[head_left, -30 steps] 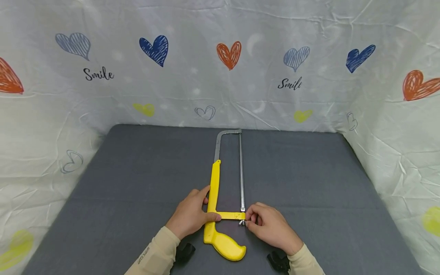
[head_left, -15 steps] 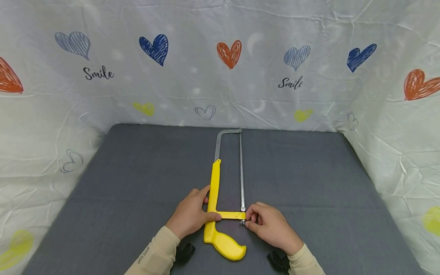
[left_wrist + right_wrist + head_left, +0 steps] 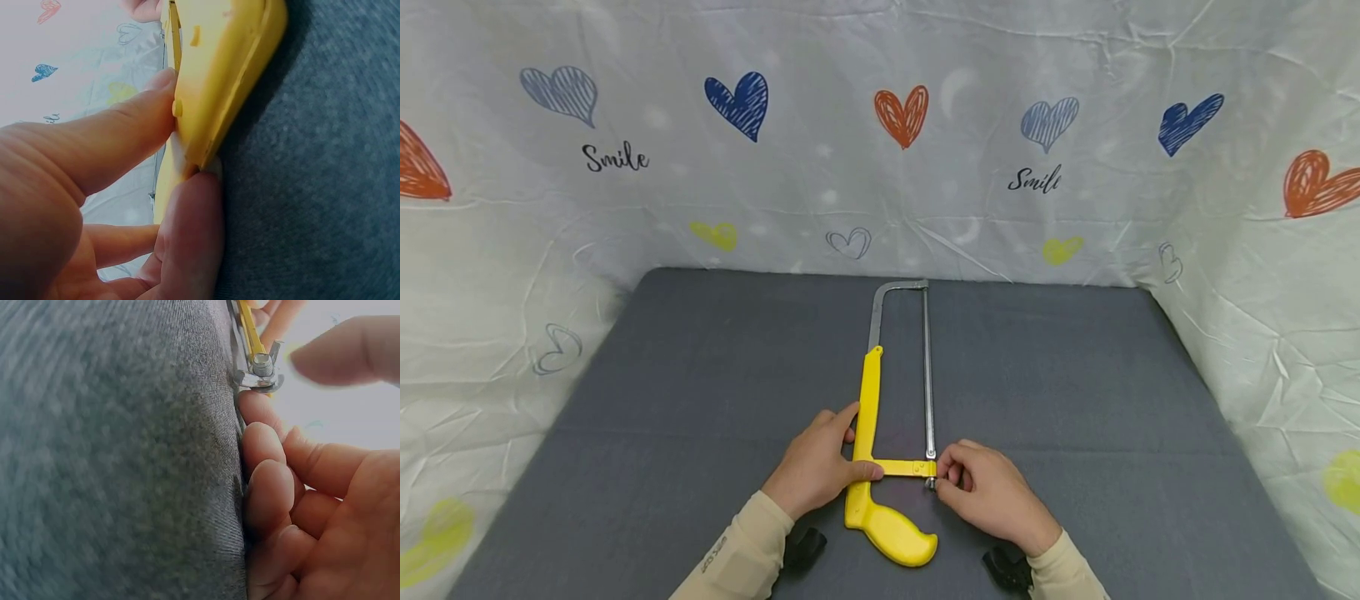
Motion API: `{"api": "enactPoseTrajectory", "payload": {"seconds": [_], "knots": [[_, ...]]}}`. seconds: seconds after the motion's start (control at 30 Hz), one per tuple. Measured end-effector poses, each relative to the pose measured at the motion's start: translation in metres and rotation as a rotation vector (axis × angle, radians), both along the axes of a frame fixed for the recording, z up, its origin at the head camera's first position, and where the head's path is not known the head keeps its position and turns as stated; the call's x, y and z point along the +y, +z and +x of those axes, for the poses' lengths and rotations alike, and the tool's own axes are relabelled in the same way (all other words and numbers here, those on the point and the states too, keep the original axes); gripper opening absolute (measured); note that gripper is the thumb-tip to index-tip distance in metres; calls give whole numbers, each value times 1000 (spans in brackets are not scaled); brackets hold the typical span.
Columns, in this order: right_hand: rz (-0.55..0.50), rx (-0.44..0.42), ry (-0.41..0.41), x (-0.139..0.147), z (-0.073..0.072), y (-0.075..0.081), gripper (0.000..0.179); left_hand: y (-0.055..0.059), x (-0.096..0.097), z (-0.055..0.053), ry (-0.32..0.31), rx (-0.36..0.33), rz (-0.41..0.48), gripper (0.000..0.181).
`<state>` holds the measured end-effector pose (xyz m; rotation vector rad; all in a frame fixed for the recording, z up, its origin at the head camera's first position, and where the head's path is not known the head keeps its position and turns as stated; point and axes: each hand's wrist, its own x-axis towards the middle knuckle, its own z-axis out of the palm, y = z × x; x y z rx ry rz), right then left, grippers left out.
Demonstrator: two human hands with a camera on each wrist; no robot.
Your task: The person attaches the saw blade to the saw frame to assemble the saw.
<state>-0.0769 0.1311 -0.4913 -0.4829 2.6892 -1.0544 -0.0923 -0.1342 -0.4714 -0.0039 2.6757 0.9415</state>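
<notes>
A hacksaw (image 3: pixel 869 392) with a yellow handle and frame lies flat, its metal bow pointing away from me. My left hand (image 3: pixel 815 471) grips the yellow frame, thumb over the crossbar joint and fingers along the outer side. In the left wrist view, thumb and fingers close on the yellow handle (image 3: pixel 219 69) from both sides. At the near end of the blade (image 3: pixel 928 375) sits a small silver wing nut (image 3: pixel 262 372). My right hand (image 3: pixel 992 492) is curled at it. The right wrist view shows the index finger against the nut and the thumb just beside it.
Grey cloth covers the table (image 3: pixel 737 350). A white curtain (image 3: pixel 820 183) printed with hearts hangs behind and at both sides. Black wrist-camera mounts (image 3: pixel 805 550) show beneath the forearms.
The wing nut has turned: its wings spread sideways one second ago and now look narrower. Both hands and the hacksaw have stayed in place, with a very slight shift of the view.
</notes>
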Motion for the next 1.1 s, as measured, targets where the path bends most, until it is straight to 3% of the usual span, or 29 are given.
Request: {"api": "enactPoseTrajectory", "payload": {"seconds": [0.27, 0.5, 1.1], "knots": [[-3, -61, -63, -3, 0, 1, 33, 2, 1, -2, -4, -6, -4, 105], [8, -19, -55, -4, 1, 2, 29, 3, 1, -2, -9, -9, -12, 105], [-20, -25, -43, -3, 0, -1, 24, 1, 0, -1, -5, -9, -19, 105]]}}
